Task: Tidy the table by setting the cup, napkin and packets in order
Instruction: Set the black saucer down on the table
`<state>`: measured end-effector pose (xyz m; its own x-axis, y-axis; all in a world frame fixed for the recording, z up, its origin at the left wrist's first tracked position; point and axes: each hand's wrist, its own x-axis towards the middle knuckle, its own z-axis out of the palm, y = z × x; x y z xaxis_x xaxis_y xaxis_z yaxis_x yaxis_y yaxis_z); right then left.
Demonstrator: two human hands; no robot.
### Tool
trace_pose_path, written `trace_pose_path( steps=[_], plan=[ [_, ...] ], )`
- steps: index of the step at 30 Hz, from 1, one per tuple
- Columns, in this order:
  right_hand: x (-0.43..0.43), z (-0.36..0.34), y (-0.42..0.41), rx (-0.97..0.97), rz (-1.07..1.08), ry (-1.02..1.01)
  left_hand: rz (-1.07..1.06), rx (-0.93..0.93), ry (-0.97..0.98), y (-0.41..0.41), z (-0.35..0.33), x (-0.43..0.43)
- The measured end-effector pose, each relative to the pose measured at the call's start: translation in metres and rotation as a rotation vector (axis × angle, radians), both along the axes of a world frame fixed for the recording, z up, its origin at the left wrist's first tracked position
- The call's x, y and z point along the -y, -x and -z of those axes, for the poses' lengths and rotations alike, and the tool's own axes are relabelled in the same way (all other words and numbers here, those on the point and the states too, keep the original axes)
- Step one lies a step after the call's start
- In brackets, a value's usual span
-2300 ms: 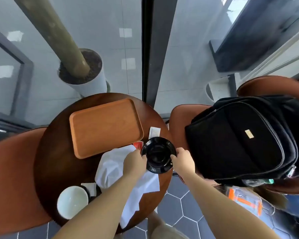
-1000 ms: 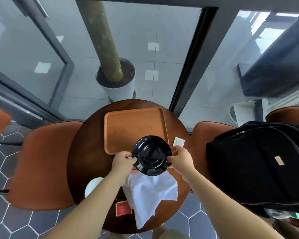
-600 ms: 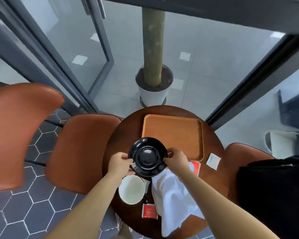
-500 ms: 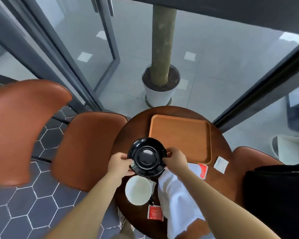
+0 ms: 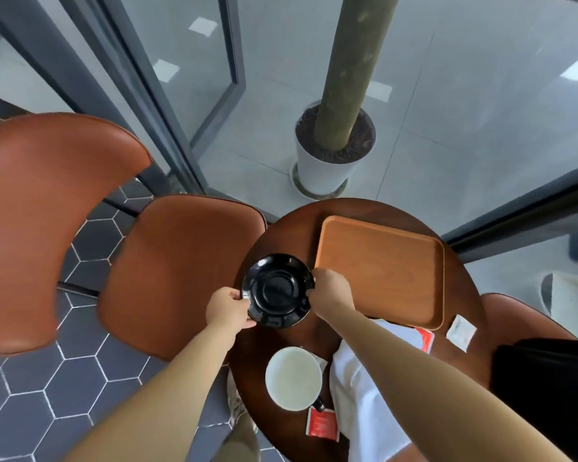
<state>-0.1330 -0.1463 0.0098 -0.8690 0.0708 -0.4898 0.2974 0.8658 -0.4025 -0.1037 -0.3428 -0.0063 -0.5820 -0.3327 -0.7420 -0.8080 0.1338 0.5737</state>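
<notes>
Now | left hand (image 5: 227, 310), right hand (image 5: 331, 288) pinch rim of glossy round black saucer (image 5: 276, 290) | smooth rectangular wooden tray (image 5: 381, 271) beside

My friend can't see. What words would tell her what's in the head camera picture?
A person's left hand and right hand hold a black saucer by its rim at the left side of a round table. On it lie a wooden tray, a white cup, a white napkin, two red packets and a white packet.
</notes>
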Motion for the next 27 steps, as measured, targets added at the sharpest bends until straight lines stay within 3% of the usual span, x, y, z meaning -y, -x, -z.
trace_pose_path(
  steps=[11,21,27],
  plan=[
    [0.010,0.019,0.022,0.009,-0.069,-0.119,0.002,-0.001,0.015,0.012,0.031,0.001],
    [0.010,0.029,0.021,-0.022,0.019,-0.041,0.141,-0.128,0.059,0.003,0.041,0.006],
    [0.011,0.027,0.008,-0.056,0.018,0.035,0.485,-0.313,0.411,-0.029,0.044,0.013]
  ],
)
